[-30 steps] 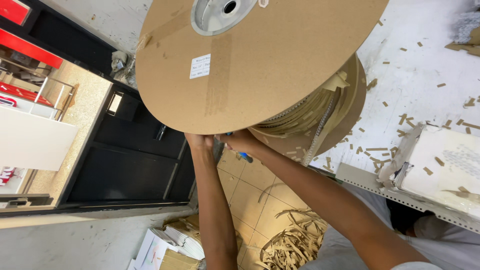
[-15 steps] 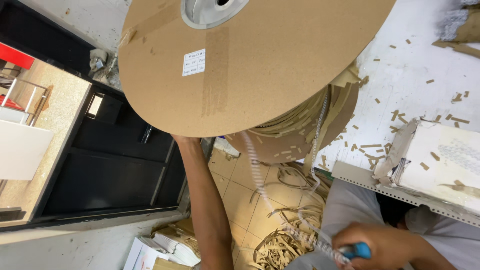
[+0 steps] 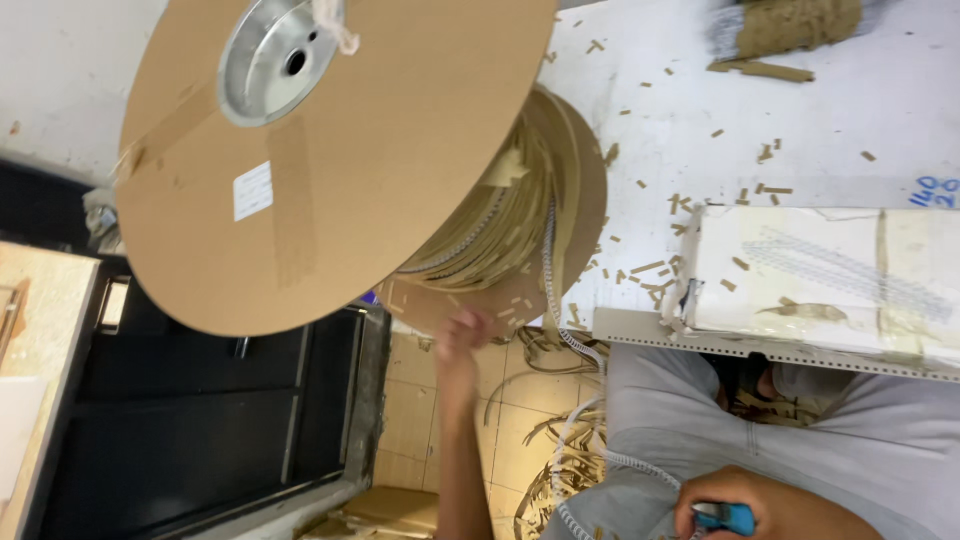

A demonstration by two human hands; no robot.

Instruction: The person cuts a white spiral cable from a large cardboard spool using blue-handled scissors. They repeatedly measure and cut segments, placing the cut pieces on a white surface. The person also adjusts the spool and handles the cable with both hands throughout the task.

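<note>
Your left hand (image 3: 460,335) reaches up to the lower edge of the big cardboard reel (image 3: 330,150), fingers touching the back flange where the wound strip sits; it is blurred, so you cannot tell whether it is open or gripping. Your right hand (image 3: 760,515) is low at the bottom of the view, over your lap, closed around a small blue-handled tool (image 3: 725,517). A thin white strip (image 3: 560,300) runs down from the winding between the reel's two cardboard discs, past the edge of the worktop (image 3: 800,100), and curves across your grey trousers (image 3: 850,440) to the right hand. The reel stands at the edge of the white worktop, its metal hub (image 3: 275,60) facing you. Small brown paper scraps (image 3: 680,210) are scattered on the worktop beside it, and a flat pale package (image 3: 820,275) lies to the right of the reel. Loose brown strips (image 3: 560,450) pile up on the tiled floor (image 3: 410,400) below.
</note>
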